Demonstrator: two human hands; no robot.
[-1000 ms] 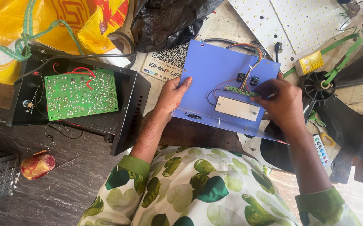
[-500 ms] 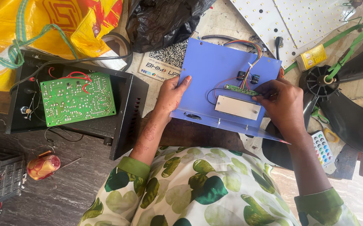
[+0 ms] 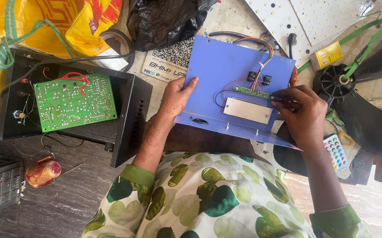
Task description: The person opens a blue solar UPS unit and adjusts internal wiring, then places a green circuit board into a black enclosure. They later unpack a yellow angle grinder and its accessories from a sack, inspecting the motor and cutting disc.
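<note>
The left hand still lies flat and unclenched on the blue panel, which has barely moved since a moment ago. Right of it, the right hand keeps its fingertips pinched at the small green strip board. Left of both, an open black case rests on the dark worktable.

A white code placard is lying beside the black bag; a small yellow box is sitting at the upper right.

Blue panel flat; narrow green board mounted
</note>
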